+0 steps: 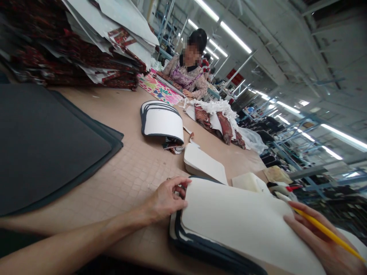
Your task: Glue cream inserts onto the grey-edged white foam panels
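A large cream panel with rounded corners [229, 217] lies on a stack of dark-edged panels [212, 248] at the table's near edge. My left hand [169, 196] pinches the panel's upper left corner between thumb and fingers. At the right, my right hand [321, 236] has its fingers closed at the panel's far edge, with a yellow-handled tool [327, 231] held in it. The tool's pale tip points up and left. Just beyond the stack sits a smaller pile of cream pieces [205, 164].
Dark sheets [57, 149] cover the table's left side [129, 168]. Behind them rises a tall pile of patterned fabric [86, 49]. White dark-edged panels [163, 122] and red fabric bundles [223, 122] lie farther off. A person [189, 72] is across the table.
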A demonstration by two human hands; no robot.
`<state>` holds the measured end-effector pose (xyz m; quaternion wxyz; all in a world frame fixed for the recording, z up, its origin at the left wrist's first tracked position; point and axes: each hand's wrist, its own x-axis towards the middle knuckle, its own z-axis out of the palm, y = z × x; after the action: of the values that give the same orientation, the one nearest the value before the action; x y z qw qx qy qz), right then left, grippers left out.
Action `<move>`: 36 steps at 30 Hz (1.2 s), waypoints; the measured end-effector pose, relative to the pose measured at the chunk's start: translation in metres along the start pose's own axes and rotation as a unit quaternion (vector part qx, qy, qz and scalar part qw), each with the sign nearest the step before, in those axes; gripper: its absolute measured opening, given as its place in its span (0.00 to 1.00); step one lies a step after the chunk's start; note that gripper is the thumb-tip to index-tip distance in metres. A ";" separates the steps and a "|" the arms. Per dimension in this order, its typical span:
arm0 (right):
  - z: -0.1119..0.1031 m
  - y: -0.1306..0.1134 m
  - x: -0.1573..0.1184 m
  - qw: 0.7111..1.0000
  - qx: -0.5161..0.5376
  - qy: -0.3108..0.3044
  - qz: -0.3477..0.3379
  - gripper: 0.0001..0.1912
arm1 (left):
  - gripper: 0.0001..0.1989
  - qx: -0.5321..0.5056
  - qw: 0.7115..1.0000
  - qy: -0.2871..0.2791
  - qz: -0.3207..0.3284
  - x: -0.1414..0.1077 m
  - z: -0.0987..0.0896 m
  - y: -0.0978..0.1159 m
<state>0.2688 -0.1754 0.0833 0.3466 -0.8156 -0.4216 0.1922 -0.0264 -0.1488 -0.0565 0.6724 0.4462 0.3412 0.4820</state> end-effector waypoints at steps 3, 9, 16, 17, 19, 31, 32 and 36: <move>-0.001 0.000 -0.002 1.000 -0.021 0.004 -0.012 0.30 | 0.28 -0.004 1.000 -0.005 -0.006 0.000 0.000 -0.002; 0.001 -0.004 -0.002 1.000 -0.004 0.003 -0.020 0.29 | 0.30 0.005 1.000 -0.007 0.007 0.002 0.000 -0.006; 0.006 0.005 0.005 0.994 0.050 -0.044 -0.086 0.26 | 0.30 0.026 1.000 -0.014 -0.009 0.006 0.000 -0.003; 0.006 0.007 0.007 0.993 0.054 -0.047 -0.097 0.26 | 0.31 0.030 0.999 -0.014 -0.013 0.007 0.000 0.000; 0.008 0.012 0.011 0.991 0.058 -0.048 -0.113 0.26 | 0.31 0.042 0.999 -0.006 -0.022 0.008 0.001 0.004; 0.016 0.036 0.024 0.981 0.035 -0.083 -0.170 0.20 | 0.29 0.107 0.993 0.050 -0.011 0.014 -0.004 -0.009; 0.016 0.037 0.024 0.982 0.034 -0.081 -0.170 0.19 | 0.29 0.113 0.992 0.053 -0.010 0.015 -0.004 -0.010; 0.019 0.045 0.027 0.981 0.035 -0.069 -0.177 0.17 | 0.29 0.134 0.989 0.056 0.003 0.021 -0.012 -0.020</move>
<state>0.2974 -0.1639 0.0375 0.3739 -0.7003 -0.5747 0.1985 -0.0234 -0.1280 -0.0798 0.5849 0.5052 0.4385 0.4587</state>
